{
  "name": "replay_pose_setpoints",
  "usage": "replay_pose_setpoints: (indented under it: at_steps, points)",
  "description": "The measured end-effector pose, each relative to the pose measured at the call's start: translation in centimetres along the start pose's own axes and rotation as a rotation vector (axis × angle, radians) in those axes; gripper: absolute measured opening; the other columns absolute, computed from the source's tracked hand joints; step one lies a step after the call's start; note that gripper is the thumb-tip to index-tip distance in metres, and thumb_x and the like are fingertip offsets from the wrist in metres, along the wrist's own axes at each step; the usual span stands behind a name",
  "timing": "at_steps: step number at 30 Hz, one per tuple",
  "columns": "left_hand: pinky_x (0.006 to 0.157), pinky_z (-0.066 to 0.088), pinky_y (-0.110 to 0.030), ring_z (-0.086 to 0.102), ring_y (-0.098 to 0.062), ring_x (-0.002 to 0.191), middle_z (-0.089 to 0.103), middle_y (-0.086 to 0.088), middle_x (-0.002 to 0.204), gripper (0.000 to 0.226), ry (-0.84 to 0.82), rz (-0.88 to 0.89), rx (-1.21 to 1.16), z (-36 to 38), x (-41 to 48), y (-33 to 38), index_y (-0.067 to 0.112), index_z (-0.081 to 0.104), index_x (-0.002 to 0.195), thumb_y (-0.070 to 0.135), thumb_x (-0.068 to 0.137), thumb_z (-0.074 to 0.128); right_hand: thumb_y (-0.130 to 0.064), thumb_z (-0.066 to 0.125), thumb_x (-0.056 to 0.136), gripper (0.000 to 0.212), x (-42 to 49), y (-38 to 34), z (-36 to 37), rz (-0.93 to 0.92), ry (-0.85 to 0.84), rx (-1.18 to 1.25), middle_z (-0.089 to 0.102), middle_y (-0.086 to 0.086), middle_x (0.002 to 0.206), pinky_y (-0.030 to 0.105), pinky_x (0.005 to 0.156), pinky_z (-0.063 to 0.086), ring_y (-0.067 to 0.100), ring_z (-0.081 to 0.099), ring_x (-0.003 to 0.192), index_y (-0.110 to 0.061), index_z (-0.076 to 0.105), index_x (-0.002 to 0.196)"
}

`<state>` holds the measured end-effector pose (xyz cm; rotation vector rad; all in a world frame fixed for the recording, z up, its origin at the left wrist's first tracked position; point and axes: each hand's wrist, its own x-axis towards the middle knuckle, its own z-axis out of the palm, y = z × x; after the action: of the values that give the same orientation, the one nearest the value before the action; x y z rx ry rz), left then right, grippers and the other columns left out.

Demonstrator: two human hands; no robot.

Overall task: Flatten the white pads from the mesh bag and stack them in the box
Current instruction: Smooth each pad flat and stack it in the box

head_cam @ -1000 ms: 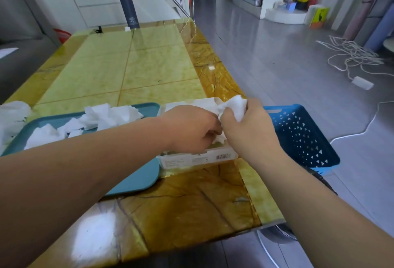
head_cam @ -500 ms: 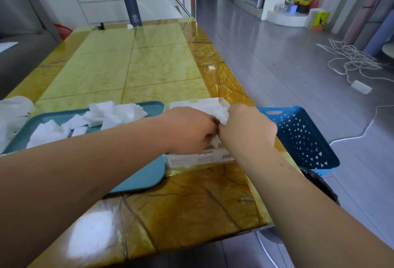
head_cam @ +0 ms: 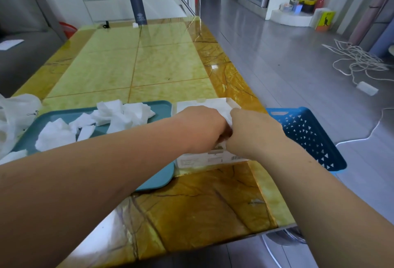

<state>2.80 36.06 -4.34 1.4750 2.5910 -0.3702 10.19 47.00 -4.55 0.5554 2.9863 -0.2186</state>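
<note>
White pads (head_cam: pixel 119 115) in teal tray (head_cam: pixel 157 179) & box (head_cam: pixel 204 160).

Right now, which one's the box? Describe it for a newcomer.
On the yellow table, near its right edge, the box sits between the teal tray and the blue basket. It alone is white, with a barcode on its near side.

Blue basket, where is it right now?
In the head view, the basket is on the right, at the right edge of the table, next to the box and the right hand.
</note>
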Motion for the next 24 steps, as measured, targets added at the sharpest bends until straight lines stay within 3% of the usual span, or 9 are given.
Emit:
replay_pose_setpoints:
  at_steps: [2, 4, 6, 9, 12, 15, 18, 21, 24]
  points:
    - [0.057, 0.036, -0.025, 0.06, -0.016, 0.083, 0.062, 0.013, 0.087, 0.027, 0.053, 0.0, -0.037, -0.5, -0.3, 0.3, 0.039, 0.067, 0.109, 0.018, 0.102, 0.051, -0.018, 0.068, 0.086, 0.029, -0.3, 0.6, 0.2, -0.001, 0.066, 0.118, 0.066, 0.001, 0.108, 0.033, 0.064, 0.047, 0.029, 0.062, 0.087, -0.019, 0.057, 0.112]
    - [0.054, 0.031, -0.025, 0.055, -0.013, 0.075, 0.048, 0.014, 0.072, 0.029, 0.122, -0.003, -0.061, -0.8, -0.6, 0.6, 0.043, 0.062, 0.089, 0.018, 0.1, 0.053, -0.01, 0.066, 0.083, 0.051, -0.3, 1.1, 0.3, -0.001, 0.128, 0.282, 0.066, 0.005, 0.115, 0.036, 0.073, 0.055, 0.03, 0.064, 0.096, -0.022, 0.058, 0.132]
    - [0.052, 0.028, -0.027, 0.051, -0.012, 0.069, 0.045, 0.013, 0.07, 0.032, 0.14, -0.029, -0.057, -0.7, -0.6, 0.9, 0.04, 0.051, 0.077, 0.017, 0.1, 0.053, -0.007, 0.069, 0.081, 0.055, 0.0, 1.6, 0.5, -0.047, 0.171, 0.38, 0.061, 0.005, 0.121, 0.037, 0.078, 0.055, 0.028, 0.062, 0.1, -0.026, 0.06, 0.132]
    - [0.061, 0.037, -0.034, 0.059, -0.021, 0.083, 0.058, 0.007, 0.103, 0.016, 0.157, -0.018, -0.032, 0.2, -0.4, 0.9, 0.032, 0.061, 0.106, 0.02, 0.1, 0.053, -0.013, 0.071, 0.085, 0.031, 0.6, 2.1, 0.5, -0.071, 0.194, 0.33, 0.064, 0.006, 0.11, 0.033, 0.072, 0.052, 0.026, 0.063, 0.092, -0.027, 0.074, 0.113]
    - [0.058, 0.035, -0.036, 0.046, -0.022, 0.072, 0.047, 0.0, 0.115, 0.029, 0.229, -0.042, -0.074, 0.7, -0.5, 0.6, 0.023, 0.058, 0.127, 0.022, 0.098, 0.056, -0.02, 0.066, 0.091, 0.007, 0.9, 1.5, 0.5, 0.0, 0.175, 0.213, 0.064, 0.002, 0.086, 0.031, 0.058, 0.05, 0.024, 0.062, 0.075, -0.023, 0.073, 0.092]
    - [0.065, 0.041, -0.038, 0.051, -0.022, 0.079, 0.042, 0.004, 0.104, 0.017, 0.261, -0.053, -0.146, 0.6, -1.3, 0.3, 0.024, 0.057, 0.115, 0.023, 0.098, 0.056, -0.019, 0.065, 0.092, 0.008, 1.5, 0.7, 0.6, 0.067, 0.14, 0.153, 0.059, 0.0, 0.081, 0.027, 0.05, 0.039, 0.019, 0.057, 0.065, -0.022, 0.072, 0.092]
    - [0.079, 0.052, -0.042, 0.058, -0.021, 0.091, 0.054, 0.007, 0.095, 0.003, 0.314, -0.085, -0.302, 0.8, -2.5, 0.0, 0.024, 0.06, 0.098, 0.023, 0.098, 0.056, -0.015, 0.072, 0.084, 0.028, 1.2, 1.1, 0.2, 0.028, 0.096, 0.237, 0.065, -0.001, 0.102, 0.034, 0.065, 0.057, 0.023, 0.065, 0.085, -0.027, 0.074, 0.11]
    - [0.082, 0.056, -0.039, 0.063, -0.017, 0.09, 0.07, 0.007, 0.095, 0.019, 0.276, -0.098, -0.486, 1.0, -3.4, 0.4, 0.024, 0.074, 0.1, 0.018, 0.097, 0.056, -0.006, 0.068, 0.082, 0.04, 0.1, 2.1, -1.0, -0.03, 0.141, 0.328, 0.064, -0.003, 0.107, 0.037, 0.077, 0.06, 0.02, 0.064, 0.09, -0.027, 0.072, 0.116]
    - [0.09, 0.056, -0.035, 0.067, -0.017, 0.1, 0.074, 0.005, 0.11, 0.037, 0.137, -0.085, -0.699, 1.0, -3.1, 1.0, 0.022, 0.08, 0.11, 0.005, 0.096, 0.05, -0.003, 0.061, 0.087, 0.031, -0.6, 2.3, -1.4, -0.058, 0.148, 0.417, 0.071, -0.001, 0.107, 0.026, 0.062, 0.052, 0.009, 0.061, 0.075, -0.022, 0.075, 0.107]
